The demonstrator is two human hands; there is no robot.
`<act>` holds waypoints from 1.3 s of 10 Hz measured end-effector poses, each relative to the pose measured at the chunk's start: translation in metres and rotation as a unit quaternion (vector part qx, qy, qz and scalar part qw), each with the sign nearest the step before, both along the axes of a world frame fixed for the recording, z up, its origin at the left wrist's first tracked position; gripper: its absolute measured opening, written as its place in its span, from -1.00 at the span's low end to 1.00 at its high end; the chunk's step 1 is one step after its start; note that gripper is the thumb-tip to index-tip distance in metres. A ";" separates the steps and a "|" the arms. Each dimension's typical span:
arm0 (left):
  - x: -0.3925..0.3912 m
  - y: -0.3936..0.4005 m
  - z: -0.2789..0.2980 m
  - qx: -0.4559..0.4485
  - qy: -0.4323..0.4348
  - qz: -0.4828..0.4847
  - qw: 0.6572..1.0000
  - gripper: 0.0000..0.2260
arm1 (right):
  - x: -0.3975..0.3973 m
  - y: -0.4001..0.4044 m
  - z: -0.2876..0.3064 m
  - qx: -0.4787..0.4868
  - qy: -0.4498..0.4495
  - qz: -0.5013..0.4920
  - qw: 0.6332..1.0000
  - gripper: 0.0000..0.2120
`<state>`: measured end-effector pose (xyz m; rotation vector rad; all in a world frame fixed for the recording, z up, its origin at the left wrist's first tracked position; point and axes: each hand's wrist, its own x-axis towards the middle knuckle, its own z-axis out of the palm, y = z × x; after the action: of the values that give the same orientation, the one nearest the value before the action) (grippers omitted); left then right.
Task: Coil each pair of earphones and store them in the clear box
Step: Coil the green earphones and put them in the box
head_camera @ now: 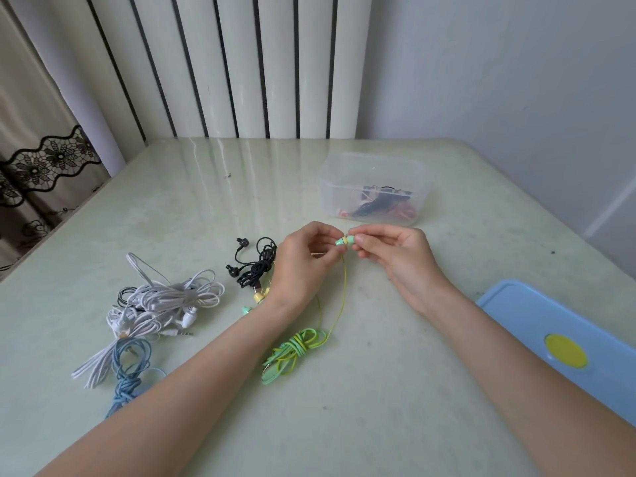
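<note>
I have the green earbuds (344, 241) pinched between my left hand (303, 263) and right hand (395, 256), mid-tabletop, just short of the clear box (373, 187) near the far edge. Their thin yellow-green cord (296, 349) trails back to a loose bundle toward the near edge. It looks light, limp and tangle-prone; I'd hold the buds and wind the cord.

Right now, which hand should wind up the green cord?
Probably the left hand: the green cord bunches just below its wrist. The right hand can hold the earbud that both pinch.
</note>
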<state>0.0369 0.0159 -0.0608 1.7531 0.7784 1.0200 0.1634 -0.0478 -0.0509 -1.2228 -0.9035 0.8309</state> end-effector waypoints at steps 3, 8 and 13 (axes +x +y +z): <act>-0.004 -0.003 0.002 0.015 -0.020 -0.029 0.999 -0.77 | 0.003 -0.004 0.002 0.000 0.038 0.032 0.999 -0.87; -0.005 -0.003 0.002 0.013 -0.022 -0.056 0.998 -0.79 | 0.007 -0.005 0.002 -0.009 0.074 0.053 0.996 -0.87; -0.005 -0.004 0.004 -0.034 -0.050 -0.099 0.993 -0.83 | 0.008 -0.008 0.007 -0.029 0.109 0.077 0.991 -0.88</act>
<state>0.0316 0.0120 -0.0565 1.6698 0.5582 0.9303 0.1717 -0.0556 -0.0441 -1.0961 -0.8074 1.0984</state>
